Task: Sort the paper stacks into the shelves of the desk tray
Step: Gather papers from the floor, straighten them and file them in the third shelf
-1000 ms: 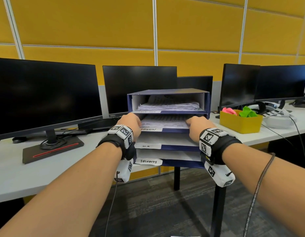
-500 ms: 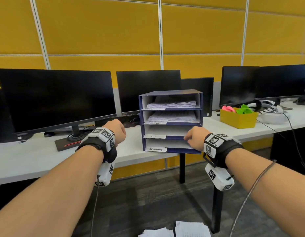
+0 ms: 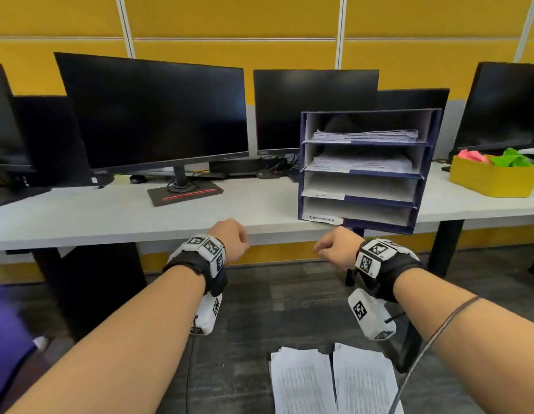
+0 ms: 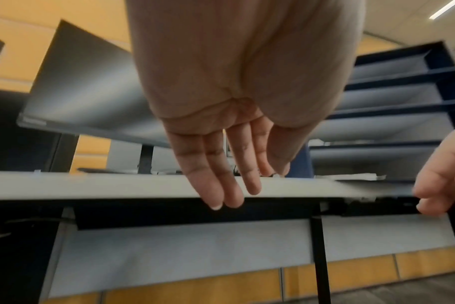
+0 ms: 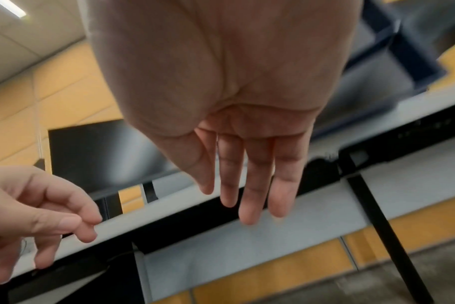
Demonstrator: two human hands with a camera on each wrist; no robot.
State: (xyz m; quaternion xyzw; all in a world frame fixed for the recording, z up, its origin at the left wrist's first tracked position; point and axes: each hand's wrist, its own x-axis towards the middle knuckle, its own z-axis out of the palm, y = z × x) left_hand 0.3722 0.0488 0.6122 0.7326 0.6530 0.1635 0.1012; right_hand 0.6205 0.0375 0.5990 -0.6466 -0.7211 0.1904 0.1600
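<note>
At the table we hold both hands, the left hand and the right hand, empty with fingers loose, between stacks, and next we likely reach to the paper stacks below them for the desk tray beyond the right hand.

We see the desk tray standing on the desk near its front edge, with monitors behind and to its left. Paper lies in its top 2 shelves. A box sits right of it. Below, 2 paper stacks lie side by side on the floor, nearer us than the desk.
</note>
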